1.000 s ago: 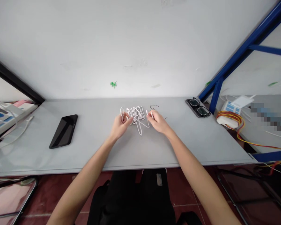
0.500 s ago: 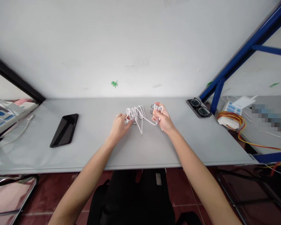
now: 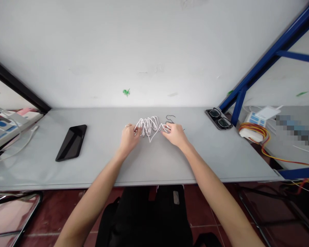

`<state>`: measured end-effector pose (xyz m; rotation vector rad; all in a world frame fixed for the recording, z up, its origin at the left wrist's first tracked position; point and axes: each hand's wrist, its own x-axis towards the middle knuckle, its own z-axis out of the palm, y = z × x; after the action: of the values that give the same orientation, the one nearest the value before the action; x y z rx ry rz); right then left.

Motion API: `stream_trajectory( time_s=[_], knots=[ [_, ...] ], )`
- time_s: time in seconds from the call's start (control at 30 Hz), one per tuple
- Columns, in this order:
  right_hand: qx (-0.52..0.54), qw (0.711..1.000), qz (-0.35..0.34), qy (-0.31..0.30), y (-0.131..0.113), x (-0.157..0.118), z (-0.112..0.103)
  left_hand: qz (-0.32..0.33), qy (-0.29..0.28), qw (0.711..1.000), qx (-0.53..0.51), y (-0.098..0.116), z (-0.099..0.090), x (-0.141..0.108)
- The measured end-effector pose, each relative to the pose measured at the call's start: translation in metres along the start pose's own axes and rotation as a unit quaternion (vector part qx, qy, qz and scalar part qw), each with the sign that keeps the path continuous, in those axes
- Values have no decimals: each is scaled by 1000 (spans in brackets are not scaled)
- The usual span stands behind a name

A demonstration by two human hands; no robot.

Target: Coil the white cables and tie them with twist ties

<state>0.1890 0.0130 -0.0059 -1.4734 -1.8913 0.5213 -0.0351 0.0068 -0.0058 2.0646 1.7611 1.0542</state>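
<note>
A white cable (image 3: 149,125) lies in loose, bunched loops on the grey table, in the middle of the head view. My left hand (image 3: 130,137) is closed on the left end of the loops, fingers pinching them. At the right, my right hand (image 3: 175,134) pinches more strands of the same cable close to the table. One strand dips in a V between the two hands. A thin black wire tie (image 3: 170,118) lies just behind my right hand, partly hidden by it.
A black phone (image 3: 71,142) lies on the table (image 3: 154,164) to the left. Glasses (image 3: 223,121) rest on a dark case at the back right. Beyond a blue frame (image 3: 240,99) stands a white power strip (image 3: 254,128) with red and yellow wires. Another strip (image 3: 10,128) sits far left.
My right hand has come down and slightly left toward the bunch, bringing its cable loops lower. More of the black wire tie now shows. My left hand has shifted slightly left.
</note>
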Motion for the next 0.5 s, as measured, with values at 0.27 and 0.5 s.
stream_trajectory(
  time_s=[0.27, 0.5],
  knots=[
    [284, 954, 62, -70, -1, -1, -1, -113, -191, 945, -240, 13, 2, -3],
    [431, 900, 49, -31, -15, -2, 24, -55, -149, 945, -287, 33, 10, -12]
  ],
)
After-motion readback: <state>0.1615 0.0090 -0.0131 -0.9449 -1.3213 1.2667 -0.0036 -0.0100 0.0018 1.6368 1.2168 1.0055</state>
